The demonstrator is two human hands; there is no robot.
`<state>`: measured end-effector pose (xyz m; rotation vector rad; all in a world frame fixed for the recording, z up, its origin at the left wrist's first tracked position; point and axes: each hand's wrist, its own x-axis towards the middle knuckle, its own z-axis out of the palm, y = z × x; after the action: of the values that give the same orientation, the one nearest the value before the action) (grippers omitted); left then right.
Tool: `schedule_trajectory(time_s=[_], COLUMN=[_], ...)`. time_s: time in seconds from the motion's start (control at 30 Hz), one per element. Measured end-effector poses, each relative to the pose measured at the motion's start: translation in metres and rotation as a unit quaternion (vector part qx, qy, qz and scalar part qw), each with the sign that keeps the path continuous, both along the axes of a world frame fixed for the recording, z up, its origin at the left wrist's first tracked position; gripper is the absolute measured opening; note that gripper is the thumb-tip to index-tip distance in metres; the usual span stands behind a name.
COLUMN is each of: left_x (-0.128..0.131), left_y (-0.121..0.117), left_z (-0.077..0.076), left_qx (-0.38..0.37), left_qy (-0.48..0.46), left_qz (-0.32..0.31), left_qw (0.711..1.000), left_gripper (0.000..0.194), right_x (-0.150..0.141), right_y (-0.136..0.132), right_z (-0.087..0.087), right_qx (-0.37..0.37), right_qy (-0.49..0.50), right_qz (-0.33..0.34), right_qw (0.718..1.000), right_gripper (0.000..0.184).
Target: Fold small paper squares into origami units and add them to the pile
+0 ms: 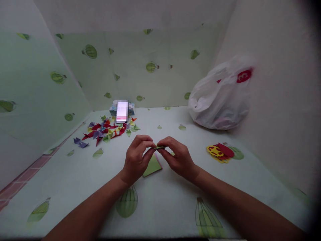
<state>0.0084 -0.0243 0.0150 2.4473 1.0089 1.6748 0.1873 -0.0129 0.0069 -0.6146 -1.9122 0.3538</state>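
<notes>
A small folded piece of green paper (159,147) is pinched between my two hands, held edge-on above the table. My left hand (137,157) grips its left end between thumb and fingertips. At the other end, my right hand (177,155) pinches it the same way. Below them a stack of light green square paper (152,166) lies on the table, partly hidden by my left hand. How the held paper is creased is too small to make out.
Many-coloured folded paper cranes (105,130) lie in a heap at the back left. Behind them a lit phone (122,111) leans on a tissue box (131,107). A white plastic bag (220,97) stands back right, with yellow and red cut-outs (220,152) nearer me.
</notes>
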Motion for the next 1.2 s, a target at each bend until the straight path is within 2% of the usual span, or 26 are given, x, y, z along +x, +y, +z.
schedule_trajectory(time_s=[0.13, 0.3, 0.5, 0.73, 0.83, 0.93, 1.07, 1.13, 1.2], left_x=[-0.001, 0.000, 0.000, 0.000, 0.000, 0.001, 0.001, 0.000, 0.000], left_y=[-0.002, -0.002, -0.004, -0.006, -0.006, -0.003, 0.002, 0.004, 0.005], left_z=[0.002, 0.002, 0.005, 0.007, 0.007, 0.005, 0.002, 0.001, -0.001], left_qx=[0.039, 0.003, 0.069, 0.099, 0.101, 0.042, -0.124, -0.247, -0.361], left_qy=[0.008, -0.010, 0.019, 0.024, 0.027, 0.015, -0.011, -0.041, -0.095], left_qz=[0.004, -0.032, -0.023, -0.017, -0.015, -0.016, -0.031, -0.044, -0.049], left_qw=[0.999, 0.999, 0.997, 0.995, 0.994, 0.999, 0.992, 0.967, 0.926], left_gripper=[0.017, 0.016, 0.021, 0.021, 0.020, 0.017, 0.005, 0.013, 0.020], right_x=[0.001, 0.000, 0.002, 0.003, 0.003, 0.003, 0.004, 0.005, 0.006], right_y=[0.000, 0.001, -0.002, -0.004, -0.004, -0.003, 0.003, 0.008, 0.011], right_z=[0.002, 0.003, 0.003, 0.004, 0.004, 0.004, 0.004, 0.004, 0.004], right_qx=[0.020, 0.021, 0.053, 0.107, 0.123, 0.109, 0.023, -0.064, -0.175], right_qy=[0.008, 0.013, 0.029, 0.004, -0.005, -0.014, -0.025, -0.031, -0.031], right_qz=[-0.001, 0.006, -0.019, -0.029, -0.032, -0.028, -0.008, -0.003, 0.026], right_qw=[1.000, 1.000, 0.998, 0.994, 0.992, 0.994, 0.999, 0.997, 0.984], right_gripper=[0.014, 0.012, 0.021, 0.026, 0.022, 0.018, 0.012, 0.012, 0.015])
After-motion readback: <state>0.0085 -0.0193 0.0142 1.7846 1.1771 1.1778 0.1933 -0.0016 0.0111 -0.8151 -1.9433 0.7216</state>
